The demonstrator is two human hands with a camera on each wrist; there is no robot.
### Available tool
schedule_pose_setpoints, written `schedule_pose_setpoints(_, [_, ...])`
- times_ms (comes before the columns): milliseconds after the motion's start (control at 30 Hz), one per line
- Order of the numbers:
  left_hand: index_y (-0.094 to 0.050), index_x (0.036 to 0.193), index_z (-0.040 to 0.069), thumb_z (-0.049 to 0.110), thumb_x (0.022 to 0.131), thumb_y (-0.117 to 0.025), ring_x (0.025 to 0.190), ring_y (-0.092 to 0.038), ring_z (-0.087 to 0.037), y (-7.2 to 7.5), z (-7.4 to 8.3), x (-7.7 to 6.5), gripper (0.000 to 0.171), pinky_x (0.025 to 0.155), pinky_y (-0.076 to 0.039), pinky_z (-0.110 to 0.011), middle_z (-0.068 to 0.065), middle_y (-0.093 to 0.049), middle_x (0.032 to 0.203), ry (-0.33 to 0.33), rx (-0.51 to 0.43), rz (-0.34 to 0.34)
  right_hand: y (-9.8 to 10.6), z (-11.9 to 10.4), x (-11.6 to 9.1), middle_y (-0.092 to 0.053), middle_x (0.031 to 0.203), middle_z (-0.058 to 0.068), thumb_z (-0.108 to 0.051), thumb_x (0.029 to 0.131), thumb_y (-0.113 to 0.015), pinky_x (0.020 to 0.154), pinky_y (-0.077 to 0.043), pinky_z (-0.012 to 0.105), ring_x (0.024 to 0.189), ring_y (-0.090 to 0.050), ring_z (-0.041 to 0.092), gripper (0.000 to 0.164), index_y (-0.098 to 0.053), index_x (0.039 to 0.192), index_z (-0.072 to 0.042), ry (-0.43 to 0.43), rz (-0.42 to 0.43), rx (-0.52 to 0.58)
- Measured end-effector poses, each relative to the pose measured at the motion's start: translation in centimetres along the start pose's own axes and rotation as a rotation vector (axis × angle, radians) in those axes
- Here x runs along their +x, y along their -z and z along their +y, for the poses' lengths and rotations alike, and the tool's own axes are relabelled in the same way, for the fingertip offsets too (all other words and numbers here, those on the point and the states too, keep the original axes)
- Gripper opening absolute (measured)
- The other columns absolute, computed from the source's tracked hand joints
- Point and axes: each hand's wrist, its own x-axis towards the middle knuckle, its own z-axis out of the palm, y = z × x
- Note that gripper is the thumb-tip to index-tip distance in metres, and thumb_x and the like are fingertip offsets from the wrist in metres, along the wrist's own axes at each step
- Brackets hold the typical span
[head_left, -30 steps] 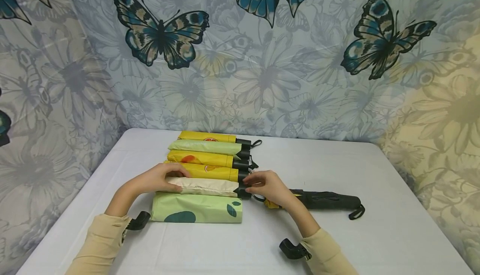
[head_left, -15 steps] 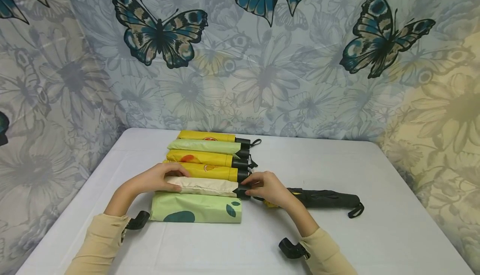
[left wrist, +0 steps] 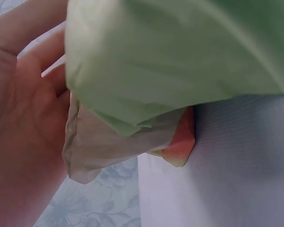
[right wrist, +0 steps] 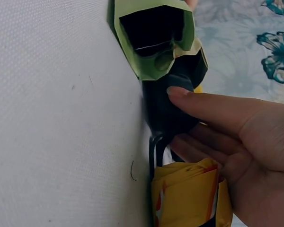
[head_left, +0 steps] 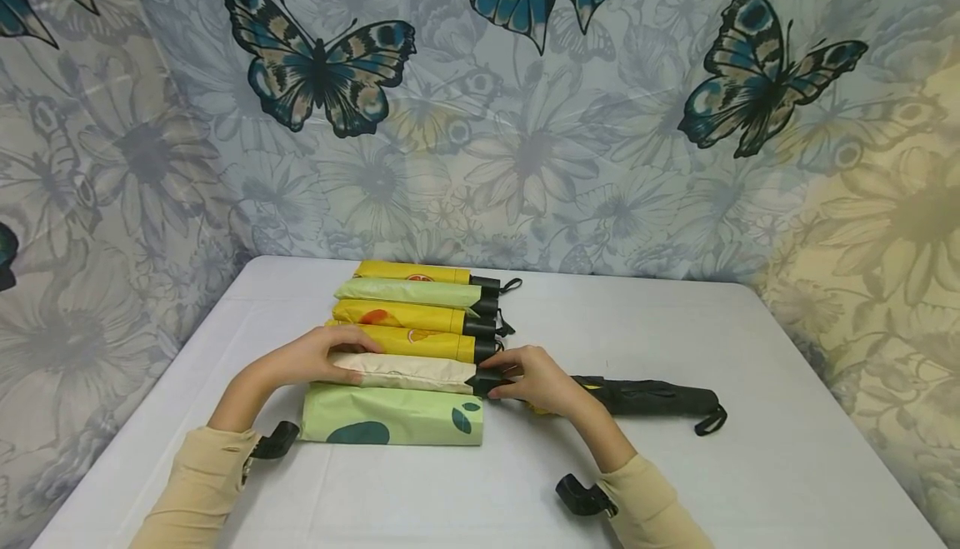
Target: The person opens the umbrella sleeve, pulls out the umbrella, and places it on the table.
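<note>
A folded umbrella in a cream sleeve (head_left: 416, 372) lies on the table between both hands. My left hand (head_left: 330, 356) grips its left end, thumb on the near side and fingers on the far side. With thumb and fingers my right hand (head_left: 536, 378) pinches its black handle (head_left: 486, 381); the right wrist view shows the thumb lying along that handle (right wrist: 163, 106). Directly in front lies a light green umbrella sleeve (head_left: 393, 416) with dark leaf prints. Its open end (right wrist: 154, 33) looks dark inside in the right wrist view.
Behind the cream one, yellow umbrellas (head_left: 420, 342) and a light green umbrella (head_left: 408, 291) lie in a row, black handles to the right. A black umbrella (head_left: 652, 397) with a yellow end (right wrist: 187, 194) lies right of the row, partly behind the right hand. A white cloth (head_left: 405, 499) covers the table.
My right hand has shifted slightly left along the black handle, its thumb moving lower onto the near side. The left hand and the row of umbrellas stay in place.
</note>
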Motion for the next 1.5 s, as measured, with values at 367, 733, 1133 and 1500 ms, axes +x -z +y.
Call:
schedule_pose_setpoints(367, [-0.066,0.125,0.022,0.037,0.085,-0.075,0.12,-0.058,-0.027,0.0,0.1,0.0,0.044,0.1,-0.05,-0.043,-0.002,-0.065,0.127,0.007,0.044,-0.014,0.1,0.4,-0.3,-0.071,0.116,0.011,-0.015,0.083,-0.078,0.086,-0.059,0.031,0.1,-0.07,0.025,0.035,-0.071,0.117,-0.011,0.009,0.035,0.059])
schedule_pose_setpoints(733, [-0.064,0.128,0.029,0.04,0.084,-0.074,0.124,-0.056,-0.023,-0.1,0.0,-0.2,0.046,0.103,-0.048,-0.042,0.005,-0.063,0.129,0.051,0.009,-0.025,0.2,0.4,-0.7,-0.067,0.125,0.016,-0.016,0.086,-0.075,0.084,-0.06,0.032,0.105,-0.069,0.031,0.035,-0.07,0.12,-0.011,-0.04,0.052,0.182])
schedule_pose_setpoints(1133, [-0.064,0.128,0.028,0.04,0.084,-0.075,0.126,-0.055,-0.024,0.0,-0.1,-0.2,0.047,0.104,-0.048,-0.038,0.004,-0.063,0.13,0.057,-0.012,-0.024,0.6,-0.1,-1.1,-0.066,0.126,0.015,-0.017,0.087,-0.073,0.084,-0.06,0.029,0.104,-0.07,0.029,0.036,-0.068,0.122,-0.01,-0.06,0.082,0.202])
schedule_pose_setpoints(1500, [-0.063,0.129,0.026,0.04,0.084,-0.075,0.122,-0.058,-0.024,0.0,-0.2,-0.3,0.048,0.102,-0.05,-0.036,0.003,-0.063,0.129,0.077,-0.016,-0.027,1.7,0.2,-1.9,-0.061,0.131,0.021,-0.017,0.09,-0.07,0.085,-0.06,0.031,0.108,-0.068,0.033,0.036,-0.067,0.125,-0.007,-0.073,0.104,0.22])
